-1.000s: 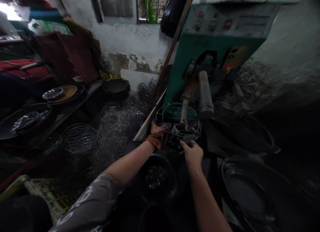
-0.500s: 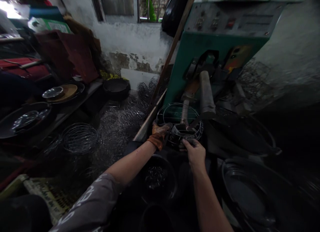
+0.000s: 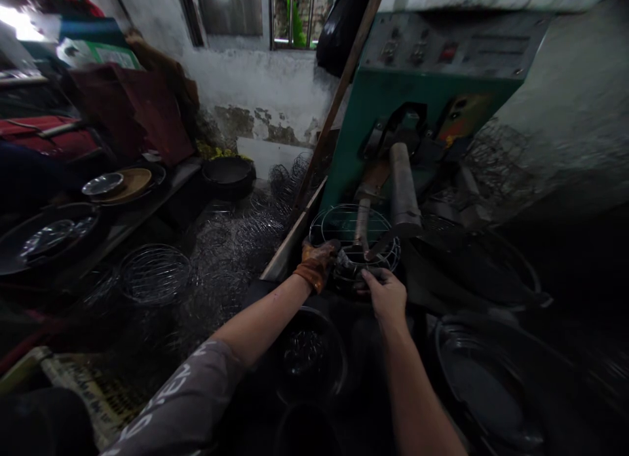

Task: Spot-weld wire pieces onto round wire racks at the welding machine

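Observation:
A round wire rack [image 3: 339, 210] of thin metal rods sits at the electrodes [image 3: 362, 230] of a green spot welder [image 3: 344, 161]. My left hand [image 3: 318, 256], in a worn orange glove, grips the rack's left side. Bare and darkened at the fingertips, my right hand [image 3: 386, 291] pinches at the rack's near edge, just below the electrode tip. Whether a small part sits between those right fingers is too dark to tell. Below my forearms stands a dark bowl [image 3: 339, 377] with small shiny metal pieces [image 3: 303, 351] in it.
Many wire racks [image 3: 230, 240] are heaped on the floor to the left; one round rack [image 3: 154, 272] lies nearer. A bench [image 3: 142, 220] carries pans. A wooden board [image 3: 295, 230] leans beside the welder. At right is a large dark basin [image 3: 486, 377]; a yellowish crate [image 3: 83, 384] stands lower left.
Both hands stay at the rack, with only slight shifts. The view has tilted a little; the rack remains under the electrodes.

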A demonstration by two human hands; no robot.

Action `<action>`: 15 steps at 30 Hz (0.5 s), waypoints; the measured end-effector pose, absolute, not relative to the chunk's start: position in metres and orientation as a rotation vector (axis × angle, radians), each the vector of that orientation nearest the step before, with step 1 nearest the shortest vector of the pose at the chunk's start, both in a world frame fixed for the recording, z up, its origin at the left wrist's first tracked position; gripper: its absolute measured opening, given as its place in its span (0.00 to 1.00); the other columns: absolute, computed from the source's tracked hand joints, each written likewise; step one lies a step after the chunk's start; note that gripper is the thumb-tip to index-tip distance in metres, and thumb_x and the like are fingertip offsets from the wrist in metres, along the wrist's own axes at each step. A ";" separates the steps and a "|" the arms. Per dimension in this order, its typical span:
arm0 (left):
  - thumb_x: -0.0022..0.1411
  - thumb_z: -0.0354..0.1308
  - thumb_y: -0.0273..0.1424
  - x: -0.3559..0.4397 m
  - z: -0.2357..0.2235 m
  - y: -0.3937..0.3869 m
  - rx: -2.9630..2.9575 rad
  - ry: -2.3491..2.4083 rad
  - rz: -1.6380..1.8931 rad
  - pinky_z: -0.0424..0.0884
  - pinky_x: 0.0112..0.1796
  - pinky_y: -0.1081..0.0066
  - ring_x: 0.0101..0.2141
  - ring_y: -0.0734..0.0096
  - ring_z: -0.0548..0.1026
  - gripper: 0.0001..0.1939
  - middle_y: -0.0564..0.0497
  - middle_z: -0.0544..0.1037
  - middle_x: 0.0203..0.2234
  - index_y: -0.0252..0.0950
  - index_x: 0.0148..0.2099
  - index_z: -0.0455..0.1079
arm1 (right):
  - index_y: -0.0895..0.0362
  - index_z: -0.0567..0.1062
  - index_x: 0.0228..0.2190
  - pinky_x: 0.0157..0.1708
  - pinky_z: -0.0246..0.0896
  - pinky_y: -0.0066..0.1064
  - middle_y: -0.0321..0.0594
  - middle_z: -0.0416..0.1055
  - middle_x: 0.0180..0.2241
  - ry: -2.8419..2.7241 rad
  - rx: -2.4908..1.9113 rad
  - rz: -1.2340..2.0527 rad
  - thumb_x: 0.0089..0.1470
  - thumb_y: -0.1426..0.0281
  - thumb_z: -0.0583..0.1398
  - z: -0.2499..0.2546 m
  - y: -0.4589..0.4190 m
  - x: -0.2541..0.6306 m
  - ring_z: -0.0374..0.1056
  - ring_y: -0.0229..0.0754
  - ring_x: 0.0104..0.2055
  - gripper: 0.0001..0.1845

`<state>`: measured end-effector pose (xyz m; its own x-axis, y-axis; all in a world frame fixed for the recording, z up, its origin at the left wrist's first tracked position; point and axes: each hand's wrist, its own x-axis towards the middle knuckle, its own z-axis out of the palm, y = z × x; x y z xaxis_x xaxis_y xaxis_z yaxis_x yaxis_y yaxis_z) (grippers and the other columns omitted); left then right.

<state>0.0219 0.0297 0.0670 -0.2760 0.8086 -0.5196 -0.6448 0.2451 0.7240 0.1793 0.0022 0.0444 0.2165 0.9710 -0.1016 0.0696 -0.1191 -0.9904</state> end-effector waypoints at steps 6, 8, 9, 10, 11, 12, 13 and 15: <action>0.51 0.73 0.27 0.022 0.067 0.040 0.178 1.228 1.405 0.73 0.33 0.67 0.30 0.64 0.77 0.25 0.49 0.78 0.27 0.36 0.50 0.70 | 0.54 0.76 0.25 0.19 0.70 0.35 0.37 0.74 0.18 -1.141 -1.507 0.976 0.34 0.48 0.69 0.049 0.014 0.181 0.70 0.44 0.19 0.24; 0.51 0.73 0.25 0.023 0.070 0.042 0.162 1.237 1.414 0.73 0.34 0.68 0.30 0.65 0.78 0.28 0.50 0.78 0.27 0.37 0.53 0.68 | 0.54 0.77 0.26 0.20 0.70 0.35 0.38 0.75 0.19 -1.184 -1.526 0.950 0.36 0.48 0.68 0.050 0.016 0.182 0.71 0.45 0.20 0.23; 0.51 0.72 0.24 0.024 0.072 0.043 0.156 1.240 1.413 0.73 0.33 0.68 0.29 0.66 0.78 0.30 0.51 0.77 0.27 0.37 0.55 0.67 | 0.54 0.77 0.26 0.20 0.69 0.35 0.39 0.76 0.20 -1.199 -1.533 0.944 0.36 0.49 0.67 0.050 0.017 0.183 0.71 0.45 0.21 0.23; 0.51 0.72 0.23 0.024 0.074 0.043 0.150 1.243 1.407 0.73 0.33 0.68 0.28 0.66 0.77 0.31 0.51 0.77 0.27 0.37 0.56 0.66 | 0.54 0.77 0.26 0.20 0.69 0.35 0.39 0.76 0.20 -1.209 -1.540 0.938 0.36 0.48 0.67 0.049 0.017 0.183 0.71 0.46 0.21 0.23; 0.51 0.72 0.23 0.025 0.075 0.043 0.148 1.246 1.399 0.73 0.32 0.67 0.27 0.67 0.77 0.32 0.52 0.77 0.28 0.37 0.56 0.65 | 0.54 0.77 0.26 0.21 0.69 0.35 0.39 0.76 0.19 -1.216 -1.545 0.931 0.37 0.48 0.67 0.048 0.018 0.184 0.71 0.46 0.21 0.23; 0.51 0.72 0.24 0.025 0.075 0.043 0.151 1.251 1.389 0.73 0.32 0.67 0.26 0.67 0.77 0.32 0.52 0.77 0.28 0.37 0.56 0.65 | 0.54 0.77 0.26 0.21 0.68 0.35 0.40 0.75 0.19 -1.225 -1.547 0.922 0.37 0.48 0.66 0.046 0.018 0.184 0.71 0.46 0.21 0.23; 0.50 0.73 0.25 0.024 0.073 0.044 0.161 1.248 1.378 0.73 0.32 0.66 0.26 0.67 0.77 0.32 0.52 0.77 0.28 0.37 0.56 0.65 | 0.54 0.77 0.26 0.22 0.68 0.35 0.40 0.75 0.19 -1.234 -1.548 0.914 0.37 0.48 0.66 0.044 0.019 0.184 0.71 0.46 0.22 0.23; 0.50 0.75 0.28 0.023 0.066 0.046 0.198 1.211 1.356 0.74 0.34 0.65 0.29 0.63 0.78 0.31 0.51 0.77 0.29 0.38 0.54 0.67 | 0.54 0.77 0.26 0.22 0.68 0.35 0.40 0.75 0.19 -1.235 -1.551 0.918 0.37 0.47 0.66 0.040 0.020 0.184 0.71 0.46 0.22 0.23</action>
